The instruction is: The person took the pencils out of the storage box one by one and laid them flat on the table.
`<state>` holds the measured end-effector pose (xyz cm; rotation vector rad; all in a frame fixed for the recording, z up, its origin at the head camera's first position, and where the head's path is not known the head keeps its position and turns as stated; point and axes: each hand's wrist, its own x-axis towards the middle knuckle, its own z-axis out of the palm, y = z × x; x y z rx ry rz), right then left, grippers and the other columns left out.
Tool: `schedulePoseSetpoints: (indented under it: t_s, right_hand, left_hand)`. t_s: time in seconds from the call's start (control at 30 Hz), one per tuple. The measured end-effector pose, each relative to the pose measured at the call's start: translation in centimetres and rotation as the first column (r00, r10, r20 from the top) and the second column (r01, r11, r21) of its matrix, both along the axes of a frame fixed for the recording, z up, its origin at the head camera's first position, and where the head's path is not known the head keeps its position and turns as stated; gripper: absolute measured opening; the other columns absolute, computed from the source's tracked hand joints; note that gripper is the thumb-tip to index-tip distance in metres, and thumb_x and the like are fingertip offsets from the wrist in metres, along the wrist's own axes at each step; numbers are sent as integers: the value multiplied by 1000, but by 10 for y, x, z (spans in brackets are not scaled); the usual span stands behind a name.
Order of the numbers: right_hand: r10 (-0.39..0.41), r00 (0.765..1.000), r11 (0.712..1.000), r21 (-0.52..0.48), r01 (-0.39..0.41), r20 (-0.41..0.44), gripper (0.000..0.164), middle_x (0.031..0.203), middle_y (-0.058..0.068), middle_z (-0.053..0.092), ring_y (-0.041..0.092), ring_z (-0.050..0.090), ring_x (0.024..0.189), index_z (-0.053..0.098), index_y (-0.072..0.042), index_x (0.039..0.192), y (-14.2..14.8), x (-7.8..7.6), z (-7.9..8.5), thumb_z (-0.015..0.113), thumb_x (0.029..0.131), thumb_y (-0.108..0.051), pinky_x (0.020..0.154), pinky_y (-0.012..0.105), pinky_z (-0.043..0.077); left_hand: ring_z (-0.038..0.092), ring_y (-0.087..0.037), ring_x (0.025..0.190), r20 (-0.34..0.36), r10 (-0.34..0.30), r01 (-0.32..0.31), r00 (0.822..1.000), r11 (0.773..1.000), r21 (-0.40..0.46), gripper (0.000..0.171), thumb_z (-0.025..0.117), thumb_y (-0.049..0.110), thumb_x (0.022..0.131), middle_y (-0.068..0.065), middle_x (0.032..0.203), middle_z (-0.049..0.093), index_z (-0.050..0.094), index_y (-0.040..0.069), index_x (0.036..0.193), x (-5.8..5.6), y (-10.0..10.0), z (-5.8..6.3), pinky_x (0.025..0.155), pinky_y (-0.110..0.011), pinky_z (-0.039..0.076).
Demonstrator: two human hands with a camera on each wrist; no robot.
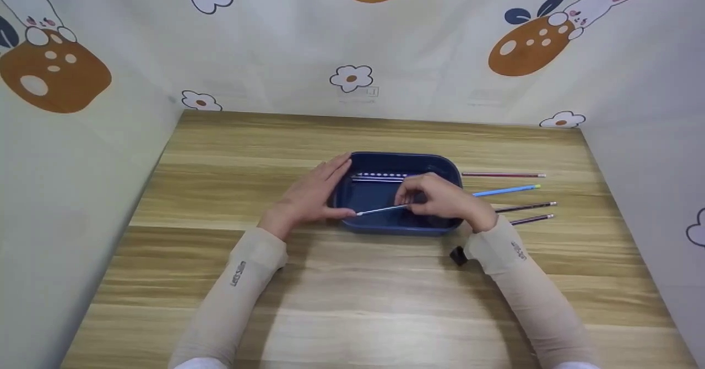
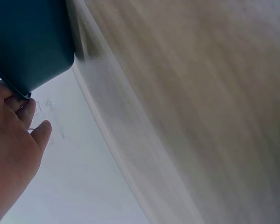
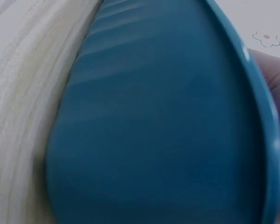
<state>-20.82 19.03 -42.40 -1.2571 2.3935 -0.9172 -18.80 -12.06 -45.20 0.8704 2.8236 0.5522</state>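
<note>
I judge the left hand (image 1: pixel 314 195), fingers extended at the left end of the dark-blue, round-cornered, plastic-looking tray (image 1: pixel 396 229), steadies it while the right hand (image 1: pixel 440 197) pinches a slim, pale pencil (image 1: pixel 383 210) slantwise over the tray's near side.

Wood-grain surface (image 1: pixel 193 193), banded. Dark blue tray (image 1: pixel 399 230) on it; to its right lie a red pencil (image 1: pixel 504 175), blue pencil (image 1: pixel 506 190), two dark pencils (image 1: pixel 526 208), spaced apart.
</note>
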Motion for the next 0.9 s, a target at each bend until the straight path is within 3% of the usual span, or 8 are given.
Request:
schedulePoseSetpoints:
  t_s: [0.3, 0.63, 0.9]
  right_hand:
    - [-13, 1000, 1000, -27, 13, 5, 20, 97, 9, 71, 21, 66, 85, 72, -5, 98, 11, 2, 4, 64, 83, 6, 77, 40, 60]
    - [-13, 1000, 997, -73, 15, 19, 19, 96, 10, 71, 21, 66, 85, 71, -4, 97, 26, 10, 11, 65, 83, 8, 76, 32, 60]
    - [-29, 999, 997, -71, 32, 43, 22, 101, 7, 71, 19, 66, 91, 71, -6, 101, 35, 20, 22, 64, 86, 8, 81, 25, 59]
  left_hand:
    - [12, -20, 157, 14, 4, -3, 1000, 1000, -16, 110, 61, 74, 82, 3, 170, 4, 10, 16, 162, 0, 0, 1, 130, -39, 13]
    - [15, -22, 156, -30, -21, 21, 999, 1000, -6, 110, 64, 70, 83, -1, 170, 9, 14, 11, 161, -1, 0, 0, 130, -40, 14]
    - [15, -22, 156, -18, -13, 14, 1000, 1000, 15, 109, 67, 66, 83, 0, 170, 8, 14, 12, 161, 0, 0, 0, 130, -40, 14]
